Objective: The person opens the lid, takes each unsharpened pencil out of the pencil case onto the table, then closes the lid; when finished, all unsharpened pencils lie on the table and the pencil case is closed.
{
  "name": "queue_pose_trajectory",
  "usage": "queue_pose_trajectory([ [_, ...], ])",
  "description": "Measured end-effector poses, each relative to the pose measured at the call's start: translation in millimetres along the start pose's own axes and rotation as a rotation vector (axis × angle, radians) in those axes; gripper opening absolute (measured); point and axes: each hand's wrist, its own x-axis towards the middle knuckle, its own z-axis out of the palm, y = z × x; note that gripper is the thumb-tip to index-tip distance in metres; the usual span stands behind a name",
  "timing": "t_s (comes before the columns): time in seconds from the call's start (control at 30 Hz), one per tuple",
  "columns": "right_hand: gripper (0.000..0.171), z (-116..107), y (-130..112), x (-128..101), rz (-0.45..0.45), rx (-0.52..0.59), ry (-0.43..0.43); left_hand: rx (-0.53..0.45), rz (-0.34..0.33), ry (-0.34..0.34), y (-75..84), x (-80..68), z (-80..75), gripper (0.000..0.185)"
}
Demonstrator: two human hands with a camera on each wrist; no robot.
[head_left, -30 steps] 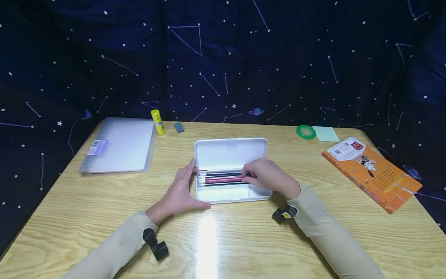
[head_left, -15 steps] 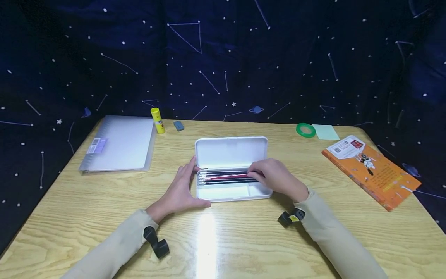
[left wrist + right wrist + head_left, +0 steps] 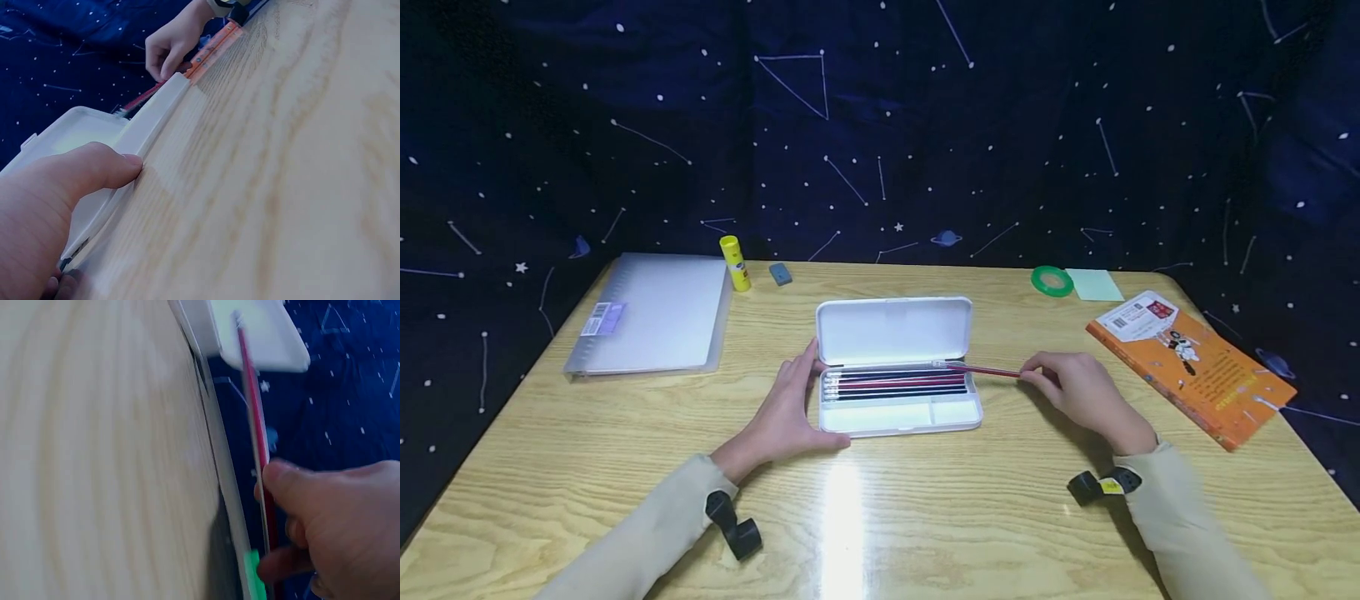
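A white pencil case (image 3: 891, 415) lies with its lid raised in the middle of the table. Several dark and red pencils (image 3: 895, 384) fill its long rear compartment. My left hand (image 3: 778, 414) holds the case's left end, thumb along the front wall and fingers at the back corner. In the left wrist view the thumb (image 3: 103, 167) presses against the white edge. To the right of the case, my right hand (image 3: 1086, 396) pinches a red pencil (image 3: 988, 370) near one end. Its other, pale-tipped end overlaps the case's rear right part. The right wrist view shows thumb and fingers around the pencil (image 3: 250, 390).
At the back left stand a clear-covered binder (image 3: 655, 312), a yellow glue stick (image 3: 735, 263) and a blue-grey eraser (image 3: 780, 274). A green tape roll (image 3: 1052, 282), pale sticky notes (image 3: 1095, 285) and an orange book (image 3: 1195, 371) lie on the right. A dark starry cloth hangs behind.
My right hand has moved right, out of the case, drawing the red pencil along with it. My left hand has stayed at the case's left end.
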Motion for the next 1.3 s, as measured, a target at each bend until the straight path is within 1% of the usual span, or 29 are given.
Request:
queue_pose_trajectory([
  [0.07, 0.005, -4.6, 10.2, -7.1, 0.02, -0.045, 0.031, 0.001, 0.002, 0.0, -0.1, -0.4, 0.2, 0.137],
  [0.13, 0.003, -9.2, 18.7, -12.3, 0.048, -0.083, 0.045, 0.0, 0.003, 0.001, -0.4, -1.2, 0.1, 0.137],
  [0.23, 0.004, -14.3, 29.5, -17.0, 0.1, -0.1, 0.021, 0.001, 0.003, 0.003, -1.3, -2.4, -0.3, 0.137],
  [0.33, 0.005, -16.4, 38.0, -19.1, 0.133, -0.08, -0.038, 0.0, 0.002, 0.003, -1.6, -3.2, -1.0, 0.137],
  [0.43, 0.004, -16.6, 44.3, -20.0, 0.142, -0.046, -0.082, 0.002, 0.0, 0.004, -1.1, -2.9, -1.2, 0.137],
  [0.53, 0.004, -15.6, 46.8, -20.0, 0.143, -0.008, -0.094, 0.0, -0.006, 0.002, -0.1, -2.6, -1.2, 0.137],
  [0.6, 0.007, -13.4, 46.2, -19.3, 0.139, 0.0, -0.072, -0.002, -0.012, -0.001, 0.3, -2.4, -0.9, 0.137],
  [0.73, 0.009, -4.3, 38.1, -14.4, 0.127, 0.016, -0.005, -0.002, -0.015, -0.009, 0.2, -2.1, -0.6, 0.137],
  [0.83, 0.009, 4.9, 26.3, -7.1, 0.11, 0.032, 0.027, 0.006, -0.009, -0.008, -0.2, -1.6, -1.3, 0.137],
  [0.97, 0.014, 11.8, 6.5, 5.3, 0.046, 0.021, 0.056, 0.007, -0.001, -0.008, -0.2, -1.2, -2.8, 0.137],
  [1.07, 0.015, 14.4, -9.7, 16.0, -0.013, 0.018, 0.065, 0.004, 0.0, -0.008, 0.2, -1.3, -2.8, 0.137],
  [1.17, 0.013, 19.3, -26.2, 25.2, -0.061, 0.05, 0.067, 0.007, 0.001, -0.007, 0.5, -1.1, -1.9, 0.137],
  [1.3, 0.012, 27.4, -45.4, 33.1, -0.106, 0.115, 0.028, 0.005, 0.005, -0.006, 0.4, -0.3, -0.4, 0.138],
])
